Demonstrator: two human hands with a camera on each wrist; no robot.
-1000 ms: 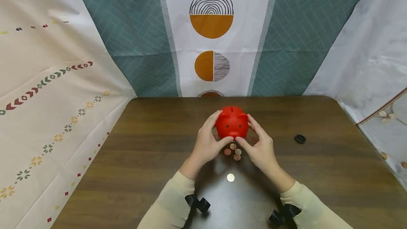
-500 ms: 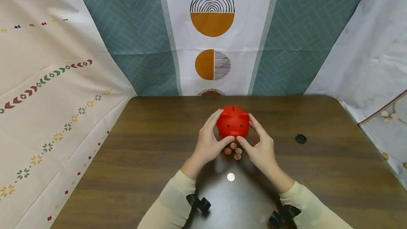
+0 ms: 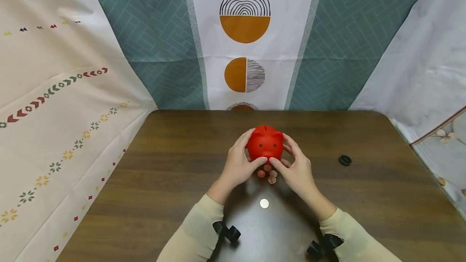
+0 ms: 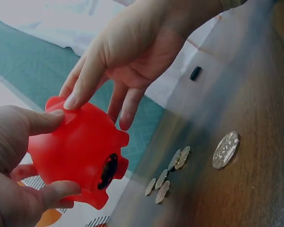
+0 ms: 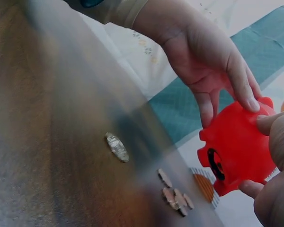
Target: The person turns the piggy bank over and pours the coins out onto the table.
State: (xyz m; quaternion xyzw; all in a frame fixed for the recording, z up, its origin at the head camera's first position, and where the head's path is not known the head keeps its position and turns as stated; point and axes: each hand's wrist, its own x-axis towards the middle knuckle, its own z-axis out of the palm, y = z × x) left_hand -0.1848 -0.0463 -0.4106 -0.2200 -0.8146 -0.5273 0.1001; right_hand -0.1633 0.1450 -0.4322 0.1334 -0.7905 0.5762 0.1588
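A red piggy bank (image 3: 265, 144) is held up above the table between both hands, its face toward me. My left hand (image 3: 237, 161) grips its left side, thumb at the snout. From the right, my right hand (image 3: 299, 170) holds it the same way, the two thumbs nearly meeting. Both wrist views show the round dark hole (image 4: 108, 171) in its belly, uncovered, facing the table. Several copper-coloured coins (image 3: 272, 180) lie in a cluster just below it. One larger, paler coin (image 3: 264, 203) lies by itself nearer to me.
A small black round plug (image 3: 344, 160) lies to the right on the brown wooden table (image 3: 164, 189). Patterned cloths (image 3: 160, 43) hang behind the table and at both sides. Each sleeve carries a black strapped-on device (image 3: 226, 231).
The piggy bank, with both hands on it, rises a little and then dips slightly. The coins and the black plug stay where they were.
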